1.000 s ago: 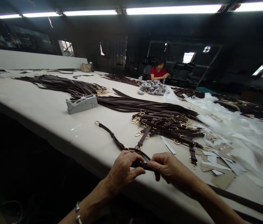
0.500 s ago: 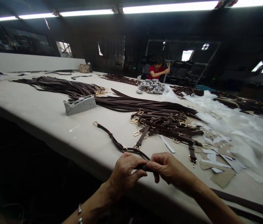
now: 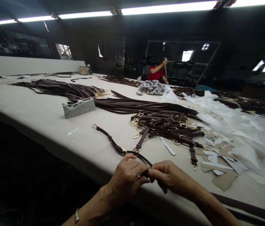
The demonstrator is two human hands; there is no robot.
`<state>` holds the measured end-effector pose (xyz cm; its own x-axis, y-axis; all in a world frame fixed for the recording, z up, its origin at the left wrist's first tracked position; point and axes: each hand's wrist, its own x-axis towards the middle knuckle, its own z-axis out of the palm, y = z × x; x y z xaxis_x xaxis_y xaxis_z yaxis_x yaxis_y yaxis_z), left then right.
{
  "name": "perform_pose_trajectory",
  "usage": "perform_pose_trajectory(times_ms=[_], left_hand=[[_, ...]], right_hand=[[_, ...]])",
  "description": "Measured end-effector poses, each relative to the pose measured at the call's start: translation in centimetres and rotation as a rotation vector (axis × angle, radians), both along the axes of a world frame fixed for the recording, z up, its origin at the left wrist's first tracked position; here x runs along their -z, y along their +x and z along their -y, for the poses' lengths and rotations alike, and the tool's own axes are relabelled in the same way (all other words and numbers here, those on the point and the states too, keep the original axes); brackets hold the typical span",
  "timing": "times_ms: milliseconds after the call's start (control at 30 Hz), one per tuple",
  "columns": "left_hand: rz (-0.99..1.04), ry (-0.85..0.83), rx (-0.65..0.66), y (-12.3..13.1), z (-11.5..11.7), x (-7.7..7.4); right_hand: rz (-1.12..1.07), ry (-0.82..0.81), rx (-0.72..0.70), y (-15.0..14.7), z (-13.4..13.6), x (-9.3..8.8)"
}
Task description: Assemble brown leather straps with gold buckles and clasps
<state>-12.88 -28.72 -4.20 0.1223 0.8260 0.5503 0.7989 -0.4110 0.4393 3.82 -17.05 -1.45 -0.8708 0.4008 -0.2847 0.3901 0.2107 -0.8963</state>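
Note:
Both of my hands meet at the table's front edge, pinching one dark brown leather strap (image 3: 113, 143). My left hand (image 3: 129, 174) grips it between thumb and fingers. Close against it, my right hand (image 3: 166, 175) pinches the same strap; the gripped part is mostly hidden by fingers. From there the strap runs up and left over the table, ending in a gold ring. Just beyond lies a heap of short brown straps (image 3: 162, 127) with gold clasps and rings.
A grey tape dispenser (image 3: 79, 107) stands left of long bundled straps (image 3: 146, 106). Cardboard and paper strips (image 3: 225, 179) and crumpled white plastic sheeting (image 3: 247, 135) lie at right. Coiled, wrapped straps (image 3: 153, 87) are piled farther back, before a person in red (image 3: 156, 73).
My hands stay on the strap; the fingers have shifted slightly and less of the gripped part shows. The person in the background has raised one arm and lowered the other.

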Motion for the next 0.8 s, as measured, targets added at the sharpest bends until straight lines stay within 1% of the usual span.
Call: perform_pose_trajectory(times_ms=[67,133,200,267,333,400,433,500,567,633,700,800], left_hand=[[-0.020,0.051,-0.003,0.6,-0.2,0.4],[-0.037,0.097,0.000,0.6,-0.2,0.6],[-0.086,0.096,0.019,-0.2,-0.1,0.4],[-0.163,0.068,0.023,-2.1,0.3,-0.3],[-0.232,0.053,-0.015,-5.1,0.9,-1.3],[-0.285,0.025,-0.084,-8.9,1.4,-2.2],[-0.316,0.028,-0.132,-11.0,1.6,-2.4],[-0.400,0.006,-0.227,-15.0,1.7,-2.4],[-0.473,-0.080,-0.328,-18.3,1.4,-1.6],[-0.504,-0.165,-0.421,-20.5,0.6,-0.4],[-0.505,-0.204,-0.492,-21.8,-0.4,1.0],[-0.492,-0.204,-0.536,-22.5,-2.0,2.8]], right_hand=[[-0.050,-0.029,0.009,-0.4,0.3,1.0],[-0.051,-0.047,0.022,-0.7,0.5,1.7],[-0.009,-0.058,0.029,-0.5,0.4,1.7],[0.051,-0.032,0.039,0.3,-0.4,1.2],[0.091,0.098,0.063,1.8,-1.6,0.6],[0.133,0.279,0.089,3.6,-2.9,0.6],[0.155,0.372,0.107,4.5,-3.4,0.9],[0.211,0.528,0.162,6.3,-3.9,2.3],[0.238,0.666,0.209,7.8,-3.7,4.3],[0.197,0.818,0.210,9.0,-3.0,6.1],[0.087,1.009,0.173,10.0,-2.5,7.5],[-0.057,1.277,0.153,11.3,-2.7,8.4]])
